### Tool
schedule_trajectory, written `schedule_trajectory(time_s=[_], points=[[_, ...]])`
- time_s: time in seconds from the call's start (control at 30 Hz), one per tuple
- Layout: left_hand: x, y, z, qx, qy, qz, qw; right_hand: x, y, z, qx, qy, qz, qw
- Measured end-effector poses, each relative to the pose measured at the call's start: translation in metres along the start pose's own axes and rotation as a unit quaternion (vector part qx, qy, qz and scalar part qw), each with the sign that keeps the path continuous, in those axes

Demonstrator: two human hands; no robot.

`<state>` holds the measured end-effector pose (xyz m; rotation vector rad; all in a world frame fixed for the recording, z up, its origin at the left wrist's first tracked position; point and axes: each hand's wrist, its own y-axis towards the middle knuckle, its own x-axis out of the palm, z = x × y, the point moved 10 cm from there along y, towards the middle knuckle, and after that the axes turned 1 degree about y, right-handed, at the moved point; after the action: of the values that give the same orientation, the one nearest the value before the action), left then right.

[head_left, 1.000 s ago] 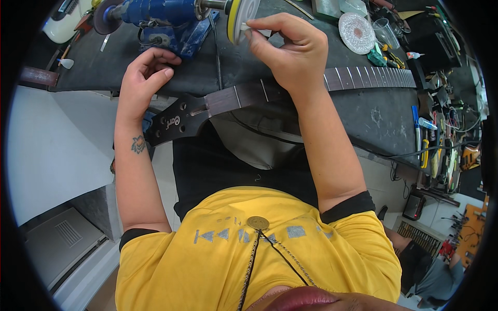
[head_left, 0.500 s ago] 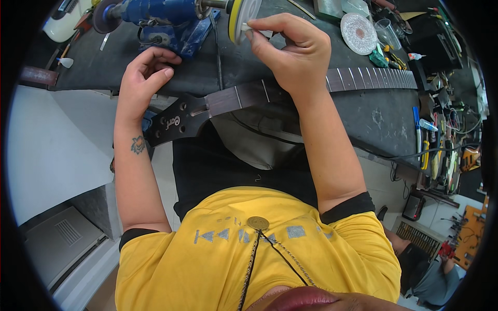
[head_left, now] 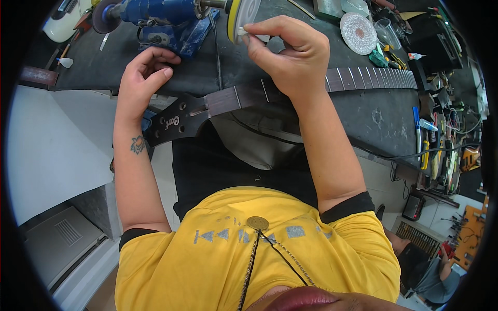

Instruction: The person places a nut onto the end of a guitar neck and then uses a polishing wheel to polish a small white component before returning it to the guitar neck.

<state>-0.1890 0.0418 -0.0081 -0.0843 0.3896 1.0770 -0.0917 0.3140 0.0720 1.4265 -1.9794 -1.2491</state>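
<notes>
My right hand (head_left: 290, 59) pinches a small white piece (head_left: 244, 31) between thumb and forefinger at the face of a white wheel with a yellow rim (head_left: 234, 15) on a blue bench grinder (head_left: 154, 10). My left hand (head_left: 147, 76) rests open on the dark bench top (head_left: 83, 67) below the grinder's base, fingers loosely curled with nothing visible in them. A dark fretted guitar neck (head_left: 228, 99) lies along the bench's front edge, its headstock beside my left wrist, its middle partly hidden behind my right hand.
A silvery disc (head_left: 358, 33), a clear cup (head_left: 386, 33) and small tools stand at the back right. Pens, cutters (head_left: 425, 153) and cables crowd the right side. Another person (head_left: 420, 269) is at lower right beside an orange board (head_left: 469, 228). A white panel (head_left: 57, 145) fills the left.
My right hand has shifted very slightly at the wheel. The other person at lower right has moved an arm a little. My left hand and the guitar neck stay in place.
</notes>
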Motion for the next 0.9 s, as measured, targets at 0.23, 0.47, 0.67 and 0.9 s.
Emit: schedule_trajectory(time_s=[0.23, 0.47, 0.67, 0.9], points=[[0.0002, -0.0001, 0.0003, 0.0, 0.002, -0.001, 1.0, -0.0001, -0.0004, -0.0015, -0.011, -0.001, 0.001, 1.0], [-0.0002, 0.0, -0.0005, -0.001, 0.002, -0.001, 1.0, 0.0002, 0.0003, -0.0023, -0.004, -0.005, -0.001, 1.0], [0.0, 0.0003, -0.0005, 0.001, 0.001, -0.003, 1.0, -0.0001, 0.0001, -0.0013, -0.003, 0.001, 0.003, 1.0], [0.0, 0.0004, 0.0009, 0.001, 0.004, -0.001, 1.0, 0.0002, 0.0001, -0.0014, -0.005, -0.009, 0.0, 1.0]])
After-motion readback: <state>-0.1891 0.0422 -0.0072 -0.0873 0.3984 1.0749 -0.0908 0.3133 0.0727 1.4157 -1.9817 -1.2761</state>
